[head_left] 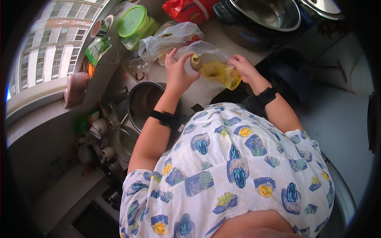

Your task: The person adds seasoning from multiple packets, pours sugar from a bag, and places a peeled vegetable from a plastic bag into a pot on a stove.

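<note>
My left hand point(180, 73) has thumb and forefinger closed around a small brown, oval, potato-like thing point(195, 63), which shows a yellowish patch at its upper end. Its other fingers stick up, apart. To the right, my right hand point(244, 68) grips the edge of a yellow see-through bag point(232, 78). Brownish lumps show dimly inside the bag, too blurred to name. A clear plastic bag point(206, 48) spreads out behind it on the pale counter point(208, 93).
A large metal pot point(137, 105) stands left of my left forearm. Behind lie a white plastic bag point(170, 37), green-lidded containers point(133, 23) and a red package point(188, 10). A dark cooker with a steel inner pot point(270, 16) sits at the back right. Stacked bowls point(97, 127) are far left.
</note>
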`<state>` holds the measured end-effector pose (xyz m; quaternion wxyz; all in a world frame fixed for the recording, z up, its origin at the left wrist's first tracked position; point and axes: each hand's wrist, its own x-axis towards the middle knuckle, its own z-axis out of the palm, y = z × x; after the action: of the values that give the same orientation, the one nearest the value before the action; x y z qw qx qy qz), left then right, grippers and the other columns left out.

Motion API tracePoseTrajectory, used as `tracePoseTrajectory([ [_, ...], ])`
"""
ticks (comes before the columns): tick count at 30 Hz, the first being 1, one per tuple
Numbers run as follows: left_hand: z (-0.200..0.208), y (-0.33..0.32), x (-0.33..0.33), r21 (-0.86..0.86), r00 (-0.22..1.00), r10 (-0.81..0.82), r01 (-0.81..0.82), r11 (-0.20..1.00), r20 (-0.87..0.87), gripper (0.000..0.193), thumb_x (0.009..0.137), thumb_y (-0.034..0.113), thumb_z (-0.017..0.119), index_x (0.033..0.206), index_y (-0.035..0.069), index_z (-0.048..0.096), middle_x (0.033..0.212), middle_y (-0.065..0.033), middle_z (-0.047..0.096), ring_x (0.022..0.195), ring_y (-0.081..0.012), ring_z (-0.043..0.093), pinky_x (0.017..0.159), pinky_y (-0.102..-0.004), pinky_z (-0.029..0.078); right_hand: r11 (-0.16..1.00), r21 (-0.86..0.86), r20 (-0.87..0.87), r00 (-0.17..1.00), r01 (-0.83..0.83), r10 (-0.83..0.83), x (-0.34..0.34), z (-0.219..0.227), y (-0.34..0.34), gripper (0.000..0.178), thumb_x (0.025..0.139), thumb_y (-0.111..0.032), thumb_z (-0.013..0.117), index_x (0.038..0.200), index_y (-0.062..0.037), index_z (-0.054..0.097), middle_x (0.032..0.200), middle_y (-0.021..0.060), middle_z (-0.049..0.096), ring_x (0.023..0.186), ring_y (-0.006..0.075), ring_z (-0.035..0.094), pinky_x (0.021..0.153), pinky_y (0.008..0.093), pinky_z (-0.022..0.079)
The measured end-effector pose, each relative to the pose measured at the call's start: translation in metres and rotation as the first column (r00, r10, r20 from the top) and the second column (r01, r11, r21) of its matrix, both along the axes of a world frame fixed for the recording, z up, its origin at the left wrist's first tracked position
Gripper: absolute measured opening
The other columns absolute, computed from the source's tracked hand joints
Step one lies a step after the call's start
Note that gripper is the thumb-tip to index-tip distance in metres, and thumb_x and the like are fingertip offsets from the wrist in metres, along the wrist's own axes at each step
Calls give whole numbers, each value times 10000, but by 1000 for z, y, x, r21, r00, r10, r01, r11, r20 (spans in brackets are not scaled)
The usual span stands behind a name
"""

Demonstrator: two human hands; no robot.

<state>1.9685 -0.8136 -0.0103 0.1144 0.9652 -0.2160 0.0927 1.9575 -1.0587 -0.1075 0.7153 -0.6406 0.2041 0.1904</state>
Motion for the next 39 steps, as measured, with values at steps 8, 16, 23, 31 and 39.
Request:
tracePoseTrajectory([
  [8, -32, 35, 3, -661, 679, -213, -512, 548, -703, 670, 682, 163, 778, 1281, 2, 526, 1123, -78, 605, 981, -134, 583, 861, -264, 459, 891, 431, -111, 988, 147, -109, 15, 41, 8, 152, 936, -105, 535, 1072, -48, 573, 927, 80, 636, 819, 182, 618, 726, 311, 527],
  [16, 37, 27, -13, -705, 557, -466, -664, 248, -688, 608, 778, 131, 750, 1311, 21, 478, 1141, -31, 598, 1003, -130, 584, 887, -271, 455, 978, 190, 455, 891, -83, -13, -6, 95, 25, 448, 872, -101, 626, 1294, -50, 486, 922, 35, 596, 772, 150, 582, 736, 278, 483],
  [23, 44, 16, -24, -741, 541, -620, -664, 100, -568, 564, 823, 116, 713, 1318, 85, 445, 1208, -25, 566, 1106, -155, 561, 934, -358, 470, 726, -656, 702, 518, 204, 489, -21, 72, 72, 372, 789, -146, 715, 1100, 17, 591, 918, 108, 600, 884, 353, 605, 819, 378, 486],
  [31, 73, 67, -60, -730, 657, -600, -662, -170, -457, 597, 870, 85, 651, 1386, 52, 353, 1276, -88, 522, 1175, -245, 541, 978, -434, 470, 955, 106, 436, 876, -278, 206, 17, 154, 57, 221, 899, -140, 633, 1091, -34, 610, 986, -9, 650, 821, 55, 577, 689, 215, 455],
  [39, 75, 110, -166, -766, 803, -358, -579, -278, -477, 615, 867, 60, 619, 1416, 45, 343, 1343, -95, 485, 1221, -236, 510, 1009, -411, 442, 872, 282, 586, 791, -401, 174, 103, 269, 81, 230, 906, -85, 579, 1123, -9, 590, 1003, 67, 648, 842, 159, 634, 734, 291, 542],
])
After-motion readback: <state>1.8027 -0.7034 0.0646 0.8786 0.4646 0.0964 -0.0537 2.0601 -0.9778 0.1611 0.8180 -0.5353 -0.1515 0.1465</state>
